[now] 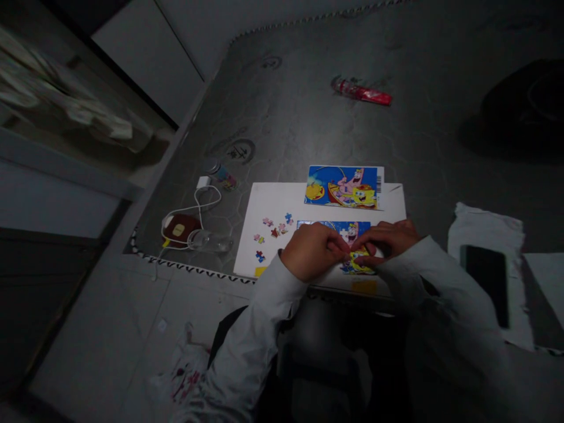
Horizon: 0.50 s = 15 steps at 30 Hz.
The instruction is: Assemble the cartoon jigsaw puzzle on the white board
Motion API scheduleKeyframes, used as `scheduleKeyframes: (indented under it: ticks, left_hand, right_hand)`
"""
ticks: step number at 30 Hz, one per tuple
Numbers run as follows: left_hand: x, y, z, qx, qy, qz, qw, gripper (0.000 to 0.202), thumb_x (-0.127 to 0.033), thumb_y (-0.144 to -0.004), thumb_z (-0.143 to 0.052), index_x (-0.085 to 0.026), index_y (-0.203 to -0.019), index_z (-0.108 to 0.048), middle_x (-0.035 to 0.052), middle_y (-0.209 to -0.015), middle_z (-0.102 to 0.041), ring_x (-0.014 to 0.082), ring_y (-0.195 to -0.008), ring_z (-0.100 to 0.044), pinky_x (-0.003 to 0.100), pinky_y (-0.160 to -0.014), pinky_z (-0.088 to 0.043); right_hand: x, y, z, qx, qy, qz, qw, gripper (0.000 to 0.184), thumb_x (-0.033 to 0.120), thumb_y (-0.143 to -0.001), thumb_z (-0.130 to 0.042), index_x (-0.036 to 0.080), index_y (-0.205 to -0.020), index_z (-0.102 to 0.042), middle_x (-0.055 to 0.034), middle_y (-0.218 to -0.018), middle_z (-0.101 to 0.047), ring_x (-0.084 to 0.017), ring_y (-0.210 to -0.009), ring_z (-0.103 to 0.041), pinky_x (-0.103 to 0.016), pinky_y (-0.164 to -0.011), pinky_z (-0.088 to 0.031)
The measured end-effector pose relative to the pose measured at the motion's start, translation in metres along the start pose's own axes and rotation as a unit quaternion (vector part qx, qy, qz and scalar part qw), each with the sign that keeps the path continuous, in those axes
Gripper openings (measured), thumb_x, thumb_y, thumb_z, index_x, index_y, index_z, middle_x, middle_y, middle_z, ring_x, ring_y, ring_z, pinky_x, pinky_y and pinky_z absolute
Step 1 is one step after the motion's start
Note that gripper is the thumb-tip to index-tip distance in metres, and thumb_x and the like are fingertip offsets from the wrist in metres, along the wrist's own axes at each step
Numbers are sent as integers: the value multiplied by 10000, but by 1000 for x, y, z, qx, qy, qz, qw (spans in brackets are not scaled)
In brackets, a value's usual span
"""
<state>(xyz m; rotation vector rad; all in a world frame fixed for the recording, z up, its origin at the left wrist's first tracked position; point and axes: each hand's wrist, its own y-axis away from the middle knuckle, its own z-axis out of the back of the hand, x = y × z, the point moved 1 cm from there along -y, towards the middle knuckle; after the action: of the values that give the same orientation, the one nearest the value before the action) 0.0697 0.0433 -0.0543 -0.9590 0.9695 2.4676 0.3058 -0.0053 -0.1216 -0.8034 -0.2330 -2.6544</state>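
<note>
A partly assembled jigsaw puzzle point(365, 227) with blue, pink and yellow cartoon figures lies on a white board point(275, 197). My left hand point(315, 249) reaches over its left part, fingers pinched together. My right hand point(390, 238) comes in from the other side, with its fingertips meeting the left ones over the puzzle's middle. Both hands appear closed on a puzzle piece, mostly hidden by the fingers. Left of the puzzle lie several loose puzzle pieces point(278, 231). Just beyond it rests a picture card point(343, 187) showing similar cartoon figures.
At the left are a clear bottle point(210, 241), a brown box point(181, 228), a white charger point(203, 183) with its cable, and a small clear container point(224, 175). A red plastic package point(365, 94) lies farther back. On the right, a dark phone point(486, 276) rests on white cloth point(469, 226).
</note>
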Motion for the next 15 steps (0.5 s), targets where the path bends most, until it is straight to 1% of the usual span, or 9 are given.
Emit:
scheduleKeyframes:
  ticks: [3, 6, 15]
  left_hand:
    - [-5, -1, -1, -9, -37, 28, 999, 75, -173, -944, -854, -204, -942, -922, 42, -891, -895, 209, -849, -834, 348, -877, -623]
    - [-10, -1, -2, -16, -53, 45, 997, 64, -184, -954, -853, -189, -943, -916, 48, -903, -896, 208, -846, -834, 346, -885, -625]
    - [-16, 2, -3, -30, -85, 55, 994, 35, -208, -948, -883, -194, -976, -900, 37, -911, -892, 210, -856, -830, 362, -925, -622]
  right_hand:
    - [3, 0, 1, -4, -9, -4, 1000, 149, 469, -960, -826, 387, -1084, -845, 27, -839, -799, -280, -941, -741, -488, -965, -383]
    - [7, -1, 1, -9, -16, -11, 1000, 134, 431, -947, -848, 385, -1072, -843, 28, -838, -794, -281, -957, -737, -477, -960, -372]
    - [11, -2, 2, -10, -23, -12, 1000, 123, 415, -944, -873, 362, -1050, -840, 34, -810, -769, -250, -930, -712, -449, -951, -339]
